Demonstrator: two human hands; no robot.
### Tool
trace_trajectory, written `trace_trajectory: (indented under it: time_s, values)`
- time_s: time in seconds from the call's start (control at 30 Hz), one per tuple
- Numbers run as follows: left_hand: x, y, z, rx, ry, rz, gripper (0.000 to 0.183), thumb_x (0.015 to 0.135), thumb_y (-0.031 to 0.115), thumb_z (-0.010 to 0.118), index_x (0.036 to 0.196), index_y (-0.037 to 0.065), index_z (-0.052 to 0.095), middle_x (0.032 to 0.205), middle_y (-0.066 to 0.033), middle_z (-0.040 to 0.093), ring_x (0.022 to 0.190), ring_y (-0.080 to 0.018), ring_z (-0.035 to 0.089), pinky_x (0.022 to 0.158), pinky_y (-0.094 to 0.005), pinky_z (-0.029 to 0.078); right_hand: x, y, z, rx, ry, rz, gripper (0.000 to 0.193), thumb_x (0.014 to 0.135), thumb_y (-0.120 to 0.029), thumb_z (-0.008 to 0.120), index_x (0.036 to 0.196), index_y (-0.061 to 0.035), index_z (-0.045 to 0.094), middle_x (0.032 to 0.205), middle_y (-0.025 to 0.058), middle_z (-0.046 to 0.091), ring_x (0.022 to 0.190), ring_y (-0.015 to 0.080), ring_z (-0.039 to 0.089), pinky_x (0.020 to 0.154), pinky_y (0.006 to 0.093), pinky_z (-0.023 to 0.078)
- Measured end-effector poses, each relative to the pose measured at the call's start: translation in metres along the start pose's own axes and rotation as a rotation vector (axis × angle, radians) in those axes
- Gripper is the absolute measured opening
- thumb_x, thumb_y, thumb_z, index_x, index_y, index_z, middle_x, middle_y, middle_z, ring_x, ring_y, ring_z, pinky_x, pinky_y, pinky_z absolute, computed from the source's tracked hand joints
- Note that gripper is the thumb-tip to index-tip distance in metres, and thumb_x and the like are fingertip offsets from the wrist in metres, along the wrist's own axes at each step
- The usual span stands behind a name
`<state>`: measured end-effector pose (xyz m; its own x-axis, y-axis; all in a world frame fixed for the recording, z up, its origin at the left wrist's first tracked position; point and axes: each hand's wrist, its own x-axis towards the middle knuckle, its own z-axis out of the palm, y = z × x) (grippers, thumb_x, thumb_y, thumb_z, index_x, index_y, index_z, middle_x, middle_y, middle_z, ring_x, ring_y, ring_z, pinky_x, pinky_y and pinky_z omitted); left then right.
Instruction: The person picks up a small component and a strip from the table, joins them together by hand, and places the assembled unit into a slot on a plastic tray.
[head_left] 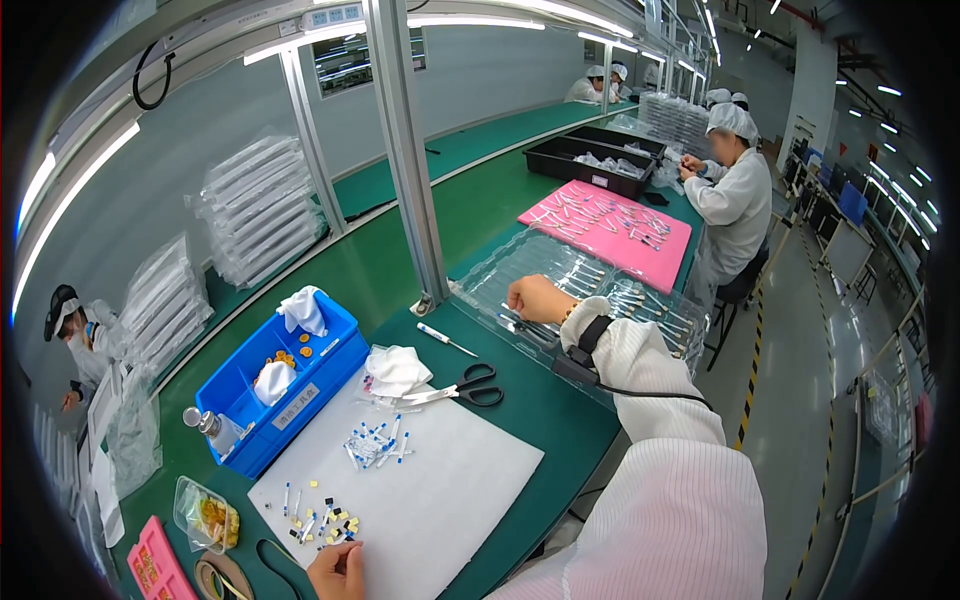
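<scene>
My right hand point(540, 300) reaches out over a clear plastic tray point(500, 262), fingers curled down toward its near left side. Anything in those fingers is hidden. Rows of small strip-like parts with white and dark ends point(640, 305) lie in the tray. At the lower edge, my left hand point(337, 575) is closed, thumb and fingers together, on the white sheet point(470, 480). What it pinches, if anything, does not show. Just beyond it are scattered small yellow and black pieces point(340, 523) and blue-and-white strips. Farther up the sheet sits a pile of blue-tipped white strips point(375, 447).
Scissors point(482, 385), a white-handled slim tool point(447, 340) and a white cloth point(398, 370) lie beyond the sheet. A blue bin point(290, 412) stands left. A pink mat point(655, 240) with strips lies past the tray. A metal post point(405, 150) rises beside it; a co-worker point(735, 200) sits far right.
</scene>
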<state>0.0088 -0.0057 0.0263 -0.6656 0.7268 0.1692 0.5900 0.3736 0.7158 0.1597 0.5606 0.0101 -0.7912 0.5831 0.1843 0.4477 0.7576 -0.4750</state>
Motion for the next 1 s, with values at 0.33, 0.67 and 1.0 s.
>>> trace_trajectory:
  time_s: [0.33, 0.67, 1.0]
  values:
    - [0.000, 0.002, -0.001, 0.025, -0.005, 0.019, 0.018, 0.097, 0.016, 0.065, 0.104, 0.002, 0.073, 0.095, -0.0188, 0.074, 0.086, -0.0329, 0.072, 0.078, -0.0383, 0.055, -0.003, -0.005, -0.005, -0.007, 0.010, 0.018, 0.025, 0.067, 0.008, 0.066, 0.088, -0.0042, 0.073, 0.090, 0.0131, 0.074, 0.088, 0.0316, 0.071, 0.077, 0.0391, 0.056]
    - [0.001, 0.005, -0.002, 0.032, -0.024, -0.019, 0.019, 0.097, 0.017, 0.064, 0.105, 0.003, 0.074, 0.098, -0.0183, 0.074, 0.089, -0.0328, 0.072, 0.079, -0.0377, 0.055, 0.000, 0.005, 0.000, -0.110, 0.045, -0.036, 0.026, 0.066, 0.008, 0.070, 0.089, -0.0041, 0.071, 0.093, 0.0141, 0.072, 0.093, 0.0338, 0.069, 0.080, 0.0410, 0.055]
    - [0.001, 0.005, -0.001, 0.020, -0.017, -0.018, 0.019, 0.097, 0.017, 0.064, 0.104, 0.002, 0.073, 0.097, -0.0190, 0.073, 0.089, -0.0337, 0.071, 0.079, -0.0384, 0.055, 0.000, 0.002, -0.004, -0.135, 0.012, -0.016, 0.024, 0.070, 0.008, 0.068, 0.091, -0.0046, 0.072, 0.095, 0.0154, 0.072, 0.094, 0.0361, 0.069, 0.082, 0.0412, 0.056]
